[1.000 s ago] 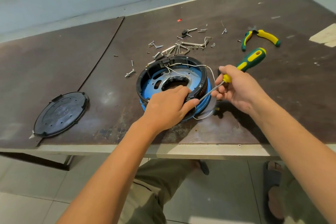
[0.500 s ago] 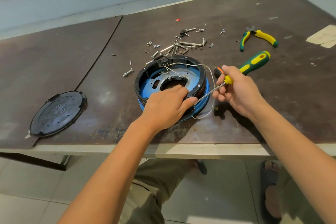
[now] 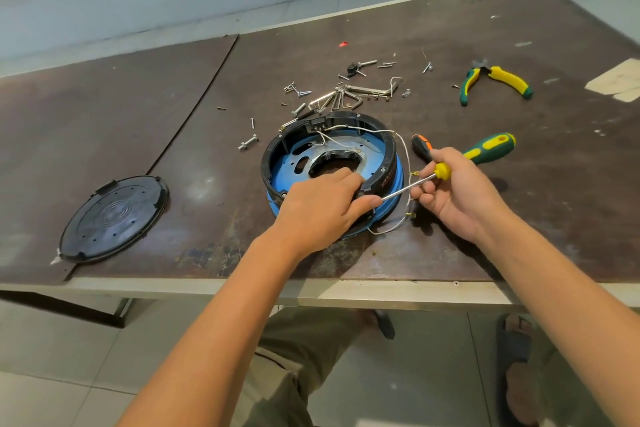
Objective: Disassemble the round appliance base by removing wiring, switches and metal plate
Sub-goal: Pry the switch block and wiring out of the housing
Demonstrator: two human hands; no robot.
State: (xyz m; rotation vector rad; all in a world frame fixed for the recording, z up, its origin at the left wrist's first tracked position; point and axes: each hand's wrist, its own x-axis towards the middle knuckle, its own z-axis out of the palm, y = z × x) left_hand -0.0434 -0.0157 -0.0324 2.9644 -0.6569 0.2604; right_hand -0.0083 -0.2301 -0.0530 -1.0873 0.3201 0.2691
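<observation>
The round appliance base (image 3: 289, 156), blue with a black ring on top, lies on the brown table (image 3: 450, 246). Inside it sits a silvery metal plate (image 3: 341, 144) with a centre hole. Thin white wires (image 3: 403, 149) run from a black switch block (image 3: 317, 123) at the far rim over the right side. My left hand (image 3: 320, 208) grips the near rim, fingers curled inside. My right hand (image 3: 457, 192) holds a green-and-yellow screwdriver (image 3: 488, 147); its shaft reaches the rim by my left thumb.
A black round cover (image 3: 112, 218) lies at the left near the table edge. Loose screws and hex keys (image 3: 343, 95) are scattered behind the base. Green-and-yellow pliers (image 3: 495, 80) lie at the back right. A small black-and-orange tool (image 3: 420, 146) sits beside the base.
Both hands stay where they were on the base and screwdriver. The screwdriver handle has tilted a little; the wires hang the same.
</observation>
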